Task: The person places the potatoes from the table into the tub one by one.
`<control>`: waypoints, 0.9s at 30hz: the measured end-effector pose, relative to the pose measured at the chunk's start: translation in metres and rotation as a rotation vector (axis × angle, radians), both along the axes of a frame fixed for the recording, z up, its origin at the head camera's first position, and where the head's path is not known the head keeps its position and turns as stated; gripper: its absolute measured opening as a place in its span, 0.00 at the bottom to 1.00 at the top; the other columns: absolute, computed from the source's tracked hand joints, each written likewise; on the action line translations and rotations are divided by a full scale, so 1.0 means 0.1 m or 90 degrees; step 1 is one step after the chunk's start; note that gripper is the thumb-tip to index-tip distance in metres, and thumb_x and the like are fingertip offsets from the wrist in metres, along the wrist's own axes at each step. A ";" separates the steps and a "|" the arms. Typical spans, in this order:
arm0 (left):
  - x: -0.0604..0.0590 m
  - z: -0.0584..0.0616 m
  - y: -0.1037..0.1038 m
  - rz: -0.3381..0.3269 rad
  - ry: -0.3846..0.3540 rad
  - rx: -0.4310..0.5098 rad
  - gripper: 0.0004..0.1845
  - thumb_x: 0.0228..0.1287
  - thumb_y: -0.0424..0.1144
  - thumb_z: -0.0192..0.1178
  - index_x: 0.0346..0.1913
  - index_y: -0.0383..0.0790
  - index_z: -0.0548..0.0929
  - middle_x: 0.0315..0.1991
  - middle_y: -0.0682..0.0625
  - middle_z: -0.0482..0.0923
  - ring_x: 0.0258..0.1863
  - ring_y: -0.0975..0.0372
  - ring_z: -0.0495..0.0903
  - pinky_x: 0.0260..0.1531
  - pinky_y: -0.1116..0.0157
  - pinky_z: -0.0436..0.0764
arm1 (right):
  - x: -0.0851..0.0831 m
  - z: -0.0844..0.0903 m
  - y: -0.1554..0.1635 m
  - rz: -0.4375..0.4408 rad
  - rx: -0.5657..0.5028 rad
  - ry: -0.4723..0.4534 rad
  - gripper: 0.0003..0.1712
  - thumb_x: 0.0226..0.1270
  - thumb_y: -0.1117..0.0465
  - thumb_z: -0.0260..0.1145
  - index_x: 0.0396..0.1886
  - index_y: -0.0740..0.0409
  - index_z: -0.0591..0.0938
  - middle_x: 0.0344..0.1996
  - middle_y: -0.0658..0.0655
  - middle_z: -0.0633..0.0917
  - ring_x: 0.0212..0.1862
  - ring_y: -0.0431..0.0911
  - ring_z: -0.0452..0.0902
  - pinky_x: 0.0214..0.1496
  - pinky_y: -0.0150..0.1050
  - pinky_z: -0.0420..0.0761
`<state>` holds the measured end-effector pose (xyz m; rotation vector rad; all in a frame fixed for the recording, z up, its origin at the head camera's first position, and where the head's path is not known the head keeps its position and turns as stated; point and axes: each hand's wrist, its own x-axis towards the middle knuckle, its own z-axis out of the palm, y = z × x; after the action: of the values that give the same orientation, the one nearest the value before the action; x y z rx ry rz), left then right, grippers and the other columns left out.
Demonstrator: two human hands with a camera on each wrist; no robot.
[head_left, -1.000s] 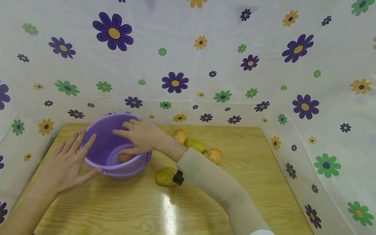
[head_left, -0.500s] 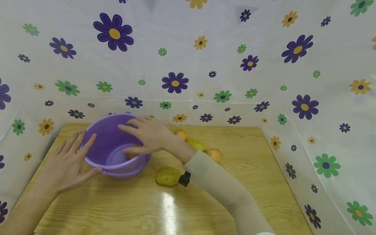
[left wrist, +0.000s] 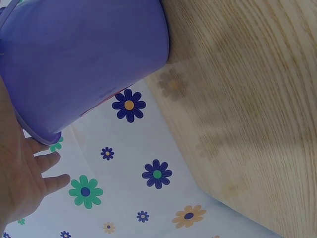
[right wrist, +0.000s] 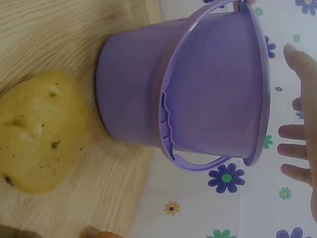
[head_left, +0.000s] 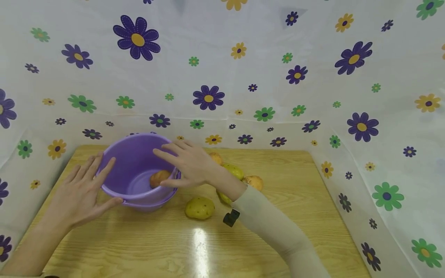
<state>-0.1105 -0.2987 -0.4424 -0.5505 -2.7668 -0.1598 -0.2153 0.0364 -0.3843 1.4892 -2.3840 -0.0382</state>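
A purple bucket (head_left: 146, 202) with a folded-down handle (right wrist: 161, 94) stands on the left of the wooden table, and one brownish potato (head_left: 160, 178) lies inside on its bottom. My left hand (head_left: 78, 193) rests at the bucket's left rim with straight, spread fingers, the thumb outside. My right hand (head_left: 189, 164) hovers over the right rim, its fingers loosely spread and nothing in them. In the right wrist view those fingers (right wrist: 292, 149) show apart from the rim. A yellow potato (head_left: 199, 208) sits on the table just right of the bucket.
Behind my right forearm lie several more potatoes: a tan one (head_left: 254, 182), a yellow-green one (head_left: 233, 170) and another tan one (head_left: 216, 157) farther back. The table (head_left: 288, 208) meets flower-patterned sheeting (head_left: 271, 88) at the back and sides.
My right hand has drawn back out of the bucket toward the right, leaving the potato inside uncovered. The left hand and bucket have stayed put.
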 end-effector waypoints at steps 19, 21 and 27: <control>-0.01 0.01 0.01 0.000 -0.005 0.015 0.59 0.60 0.75 0.62 0.86 0.48 0.52 0.87 0.38 0.45 0.85 0.40 0.54 0.89 0.50 0.37 | 0.15 -0.15 0.45 -0.011 -0.066 0.013 0.56 0.62 0.24 0.65 0.81 0.52 0.68 0.73 0.59 0.78 0.72 0.53 0.77 0.76 0.48 0.78; -0.01 0.01 0.01 0.000 -0.006 0.014 0.59 0.60 0.75 0.62 0.86 0.48 0.52 0.87 0.38 0.45 0.85 0.40 0.54 0.89 0.51 0.36 | 0.16 -0.17 0.49 -0.012 -0.072 0.014 0.56 0.62 0.25 0.66 0.81 0.52 0.68 0.73 0.59 0.78 0.71 0.54 0.78 0.74 0.48 0.80; -0.01 0.01 0.01 0.001 -0.006 0.010 0.59 0.60 0.75 0.61 0.87 0.49 0.52 0.87 0.38 0.45 0.84 0.39 0.55 0.89 0.52 0.35 | 0.23 -0.28 0.61 -0.023 -0.072 0.027 0.57 0.61 0.25 0.67 0.81 0.53 0.68 0.70 0.59 0.81 0.68 0.53 0.80 0.69 0.48 0.83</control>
<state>-0.1118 -0.2979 -0.4413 -0.5446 -2.7726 -0.1841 -0.1927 0.0976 -0.4122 1.3798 -2.3388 0.0541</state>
